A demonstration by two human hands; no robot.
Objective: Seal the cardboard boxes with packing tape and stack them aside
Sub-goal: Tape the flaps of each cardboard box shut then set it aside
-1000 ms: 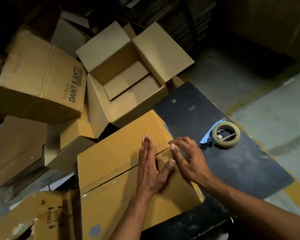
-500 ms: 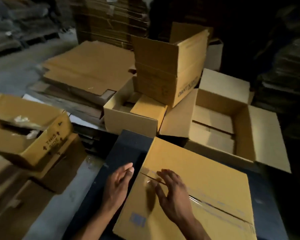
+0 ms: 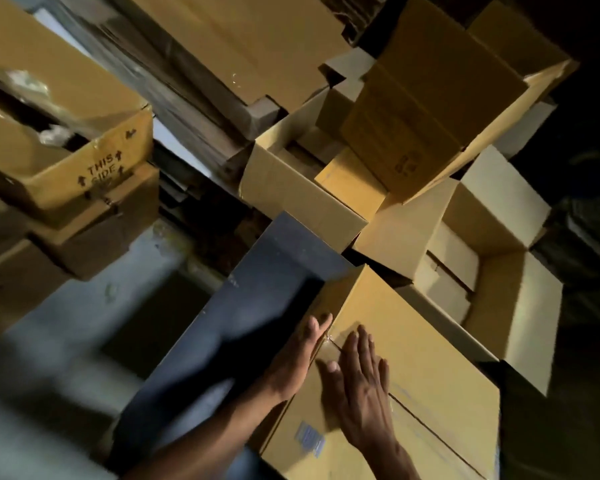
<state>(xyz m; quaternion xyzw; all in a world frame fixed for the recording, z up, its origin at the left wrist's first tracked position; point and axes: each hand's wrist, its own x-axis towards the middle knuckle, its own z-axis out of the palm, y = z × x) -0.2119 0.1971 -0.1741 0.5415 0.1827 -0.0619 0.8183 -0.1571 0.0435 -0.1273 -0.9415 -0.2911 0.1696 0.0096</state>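
Note:
A closed cardboard box [image 3: 430,358] lies on a dark table [image 3: 257,306] in front of me, with clear tape running along its centre seam. My right hand [image 3: 361,386] lies flat on the box top at the seam's near end, fingers straight. My left hand [image 3: 298,358] presses flat against the box's left side wall, fingertips at the top edge. The tape roll is out of view.
Several open and stacked cardboard boxes crowd the far side: an open one [image 3: 492,271] at the right, another [image 3: 291,188] behind the table, a "THIS SIDE" box [image 3: 94,168] at the left. Flattened cartons [image 3: 205,46] are piled at the back. Grey floor [image 3: 66,341] shows at left.
The camera has swung left and away from the tape roll. My hands moved to the box's left end; the left hand went from the top onto the side wall.

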